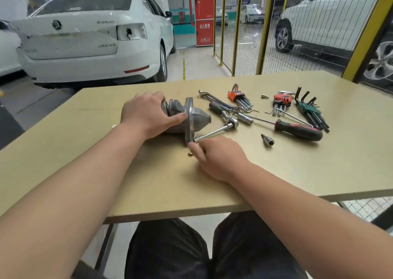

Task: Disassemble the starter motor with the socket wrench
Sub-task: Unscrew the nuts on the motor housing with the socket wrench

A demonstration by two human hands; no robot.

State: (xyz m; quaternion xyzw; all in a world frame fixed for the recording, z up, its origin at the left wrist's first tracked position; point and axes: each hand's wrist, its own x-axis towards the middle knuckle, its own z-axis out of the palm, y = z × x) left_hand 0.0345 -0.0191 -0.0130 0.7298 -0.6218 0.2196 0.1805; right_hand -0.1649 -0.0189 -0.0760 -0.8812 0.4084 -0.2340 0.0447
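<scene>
The grey metal starter motor point(192, 117) lies on its side on the tan table point(276, 168), its cone-shaped nose to the right. My left hand point(146, 114) grips its body from the left and holds it down. The chrome socket wrench point(214, 132) lies slanted, its socket end against the lower corner of the motor's flange, its ratchet head up to the right. My right hand point(214, 157) pinches the socket end of the wrench at that corner. A small brass-coloured bolt point(190, 153) lies on the table just left of my right fingers.
To the right lie a loose socket point(268, 140), a red-and-black screwdriver point(297, 127), an extension bar point(244, 117), a black-handled tool point(215, 107) and three hex key sets point(240, 99). The table's near edge runs over my lap. A white car and yellow mesh fencing stand beyond the table.
</scene>
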